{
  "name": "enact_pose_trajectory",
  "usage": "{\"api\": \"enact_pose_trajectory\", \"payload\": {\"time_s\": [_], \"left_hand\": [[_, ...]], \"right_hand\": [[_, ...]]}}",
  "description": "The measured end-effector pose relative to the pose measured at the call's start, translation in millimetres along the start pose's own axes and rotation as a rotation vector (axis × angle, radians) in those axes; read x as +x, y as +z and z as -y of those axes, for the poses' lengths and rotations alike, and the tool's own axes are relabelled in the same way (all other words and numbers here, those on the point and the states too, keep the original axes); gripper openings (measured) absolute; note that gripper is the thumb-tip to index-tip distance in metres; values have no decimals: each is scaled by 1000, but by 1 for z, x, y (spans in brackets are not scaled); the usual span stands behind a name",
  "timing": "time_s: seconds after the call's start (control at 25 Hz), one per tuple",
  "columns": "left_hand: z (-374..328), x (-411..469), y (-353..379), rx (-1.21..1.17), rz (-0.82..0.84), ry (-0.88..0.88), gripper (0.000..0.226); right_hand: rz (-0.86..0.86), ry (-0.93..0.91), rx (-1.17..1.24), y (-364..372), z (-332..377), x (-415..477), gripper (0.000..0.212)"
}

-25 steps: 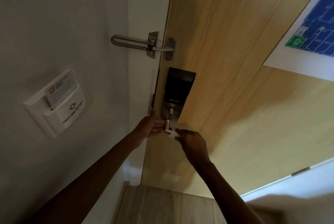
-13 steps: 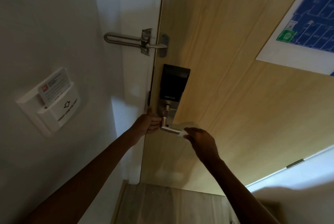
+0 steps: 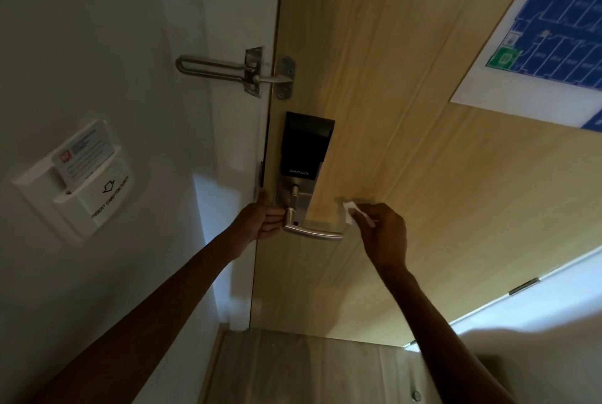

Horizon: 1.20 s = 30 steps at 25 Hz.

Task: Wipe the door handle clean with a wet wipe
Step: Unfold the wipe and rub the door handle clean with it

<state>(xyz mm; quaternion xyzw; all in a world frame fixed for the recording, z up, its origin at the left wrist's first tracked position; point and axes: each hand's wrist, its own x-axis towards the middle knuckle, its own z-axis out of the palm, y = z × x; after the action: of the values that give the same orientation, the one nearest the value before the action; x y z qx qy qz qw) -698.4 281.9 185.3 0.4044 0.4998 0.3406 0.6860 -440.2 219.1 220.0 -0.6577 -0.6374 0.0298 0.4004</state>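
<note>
The handle (image 3: 312, 231) is a silver lever on the door (image 3: 407, 159), near the door's left edge, below the black lock (image 3: 304, 146) marked SMART LOCK. It lies roughly level, its free end pointing right.

The left hand (image 3: 260, 219) is at the door's left edge, thumb up along the edge and fingers curled against the handle's hub; they touch the metal where the lever meets its spindle. How firmly it grips cannot be told.

The right hand (image 3: 386, 234) is just right of the lever's free end, apart from it. Its fingers are pinched shut on a white wipe (image 3: 353, 216), which sticks up and left from the fingertips toward the handle's tip. The wipe does not touch the handle.

Above the lock, a metal swing latch (image 3: 241, 72) spans the gap between door and frame. On the wall at left a white card holder (image 3: 81, 182) has a card in its slot. A blue floor plan (image 3: 550, 35) is fixed on the door near its upper right.
</note>
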Motion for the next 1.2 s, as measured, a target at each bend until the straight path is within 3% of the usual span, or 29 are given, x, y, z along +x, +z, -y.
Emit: {"api": "enact_pose_trajectory", "payload": {"time_s": [0.12,0.36,0.6,0.76,1.08,1.2], "left_hand": [[-1,-1,0,-20,1,-19,67],[-5,-4,3,-35,-29,-48,73],[-4,-2,2,-14,-12,-39,73],[-3,-1,0,-33,-9,-45,70],[2,3,-4,-35,21,-27,70],[3,5,-5,-34,18,-27,70]], "right_hand": [[21,-138,-141,28,37,-8,18],[225,-245,-44,39,35,-33,14],[248,-151,24,36,27,-43,36],[253,-83,88,34,30,-31,18],[715,-237,-36,14,26,-7,46],[674,-231,-162,17,29,-7,43]]}}
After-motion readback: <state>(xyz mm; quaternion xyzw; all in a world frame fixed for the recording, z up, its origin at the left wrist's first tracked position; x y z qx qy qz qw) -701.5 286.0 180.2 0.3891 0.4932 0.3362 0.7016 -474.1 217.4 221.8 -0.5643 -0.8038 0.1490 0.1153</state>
